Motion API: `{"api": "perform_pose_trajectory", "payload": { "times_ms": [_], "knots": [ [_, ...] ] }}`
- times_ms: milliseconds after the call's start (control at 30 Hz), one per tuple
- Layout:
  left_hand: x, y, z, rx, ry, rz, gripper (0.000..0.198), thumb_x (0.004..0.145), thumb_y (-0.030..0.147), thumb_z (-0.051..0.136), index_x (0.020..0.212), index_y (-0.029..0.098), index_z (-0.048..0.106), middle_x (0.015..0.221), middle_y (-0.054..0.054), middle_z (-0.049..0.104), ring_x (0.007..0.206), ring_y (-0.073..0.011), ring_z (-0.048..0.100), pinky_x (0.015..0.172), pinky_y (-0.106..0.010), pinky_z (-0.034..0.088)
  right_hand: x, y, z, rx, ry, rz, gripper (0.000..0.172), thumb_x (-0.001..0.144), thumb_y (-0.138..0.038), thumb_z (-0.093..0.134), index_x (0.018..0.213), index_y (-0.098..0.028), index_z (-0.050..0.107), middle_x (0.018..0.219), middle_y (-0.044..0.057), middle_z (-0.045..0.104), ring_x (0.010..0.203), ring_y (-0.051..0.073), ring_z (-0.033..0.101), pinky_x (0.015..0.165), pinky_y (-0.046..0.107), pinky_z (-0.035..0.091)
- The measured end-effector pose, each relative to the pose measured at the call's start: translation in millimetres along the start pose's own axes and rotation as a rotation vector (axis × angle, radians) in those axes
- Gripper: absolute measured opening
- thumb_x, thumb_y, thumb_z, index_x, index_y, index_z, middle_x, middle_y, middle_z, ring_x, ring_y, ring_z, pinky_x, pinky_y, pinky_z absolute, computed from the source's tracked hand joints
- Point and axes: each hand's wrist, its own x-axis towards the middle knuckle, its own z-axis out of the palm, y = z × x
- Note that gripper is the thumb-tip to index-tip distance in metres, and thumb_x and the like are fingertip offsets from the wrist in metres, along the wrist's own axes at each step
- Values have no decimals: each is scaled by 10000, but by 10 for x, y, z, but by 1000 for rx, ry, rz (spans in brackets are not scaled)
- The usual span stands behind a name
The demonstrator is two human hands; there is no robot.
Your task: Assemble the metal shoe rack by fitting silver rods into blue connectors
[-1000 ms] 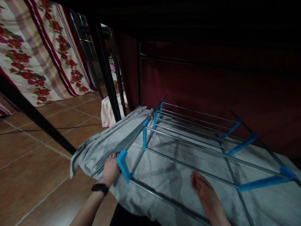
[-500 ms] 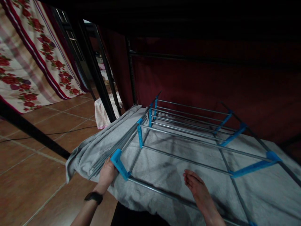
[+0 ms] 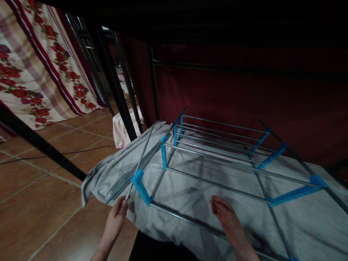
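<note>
My left hand is closed on the near end of a thin grey metal rod, which slants up and away past the blue corner bracket of a rack frame. More loose rods lie bundled beneath it on the grey blanket. The rack frame, made of grey tubes joined by blue plastic brackets, lies across the blanket. My right hand holds nothing; its fingers are loosely bent over the blanket, close to the frame's front tube.
Black metal posts and a dark red cloth wall enclose the blanketed surface, with a dark overhang above. A floral curtain hangs at left over the tiled floor. A cable runs along that floor.
My left hand has drawn back toward me from the bundle, lifting one rod out at an angle. My right hand has stayed nearly in place.
</note>
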Motion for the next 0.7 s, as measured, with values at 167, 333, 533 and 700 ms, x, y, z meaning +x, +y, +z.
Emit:
{"api": "perform_pose_trajectory", "payload": {
  "times_ms": [167, 333, 533, 700],
  "knots": [
    [-257, 195, -106, -342, -38, -274, 689, 646, 723, 709, 1053, 170, 659, 686, 21, 529, 615, -118, 507, 523, -181, 406, -29, -3, 97, -2, -29, 1, 378, 583, -416, 878, 876, -200, 776, 891, 78, 751, 787, 196, 667, 757, 331, 536],
    [-366, 328, -169, -610, -79, -373, 720, 588, 604, 835, 1127, 169, 637, 714, 28, 556, 555, -60, 463, 463, -118, 342, -110, -7, 159, -8, -59, -4, 366, 616, -402, 855, 908, -198, 773, 919, 79, 750, 776, 199, 667, 747, 343, 538],
    [-516, 506, -255, -697, -113, -229, 502, 777, 475, 731, 1150, 162, 612, 614, 51, 517, 422, -54, 327, 369, -157, 254, -178, 8, 131, -19, -61, 2, 388, 585, -398, 872, 898, -190, 777, 916, 78, 751, 799, 196, 670, 759, 323, 535],
    [-670, 622, -293, -639, -85, -167, 357, 820, 478, 691, 1002, 177, 632, 487, 73, 427, 381, -58, 287, 362, -154, 234, -230, 19, 122, -21, -89, -29, 371, 641, -407, 852, 939, -198, 778, 949, 79, 749, 873, 204, 674, 792, 317, 537]
  ]
}}
